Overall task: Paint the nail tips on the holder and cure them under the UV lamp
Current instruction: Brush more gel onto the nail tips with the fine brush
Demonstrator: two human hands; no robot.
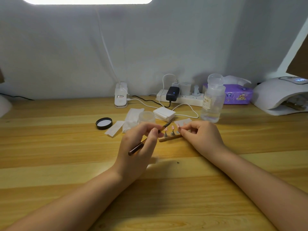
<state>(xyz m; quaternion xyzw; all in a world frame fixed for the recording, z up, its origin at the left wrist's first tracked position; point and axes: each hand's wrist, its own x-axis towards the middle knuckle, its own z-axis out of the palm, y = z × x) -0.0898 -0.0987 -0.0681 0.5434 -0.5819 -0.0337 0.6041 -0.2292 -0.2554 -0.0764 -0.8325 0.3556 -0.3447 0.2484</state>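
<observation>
A wooden holder lies on the desk with small metal stands carrying pink nail tips. My left hand grips a dark brown brush, whose bristle end points up and right just behind the nail tips. My right hand pinches one of the stands at the right part of the holder, hiding that end. The white UV lamp stands at the far right of the desk, its opening facing left.
Behind the holder are a small clear jar, its black lid, wipes, a pad stack, a clear liquid bottle, a power strip, a purple tissue pack and a desk-lamp base.
</observation>
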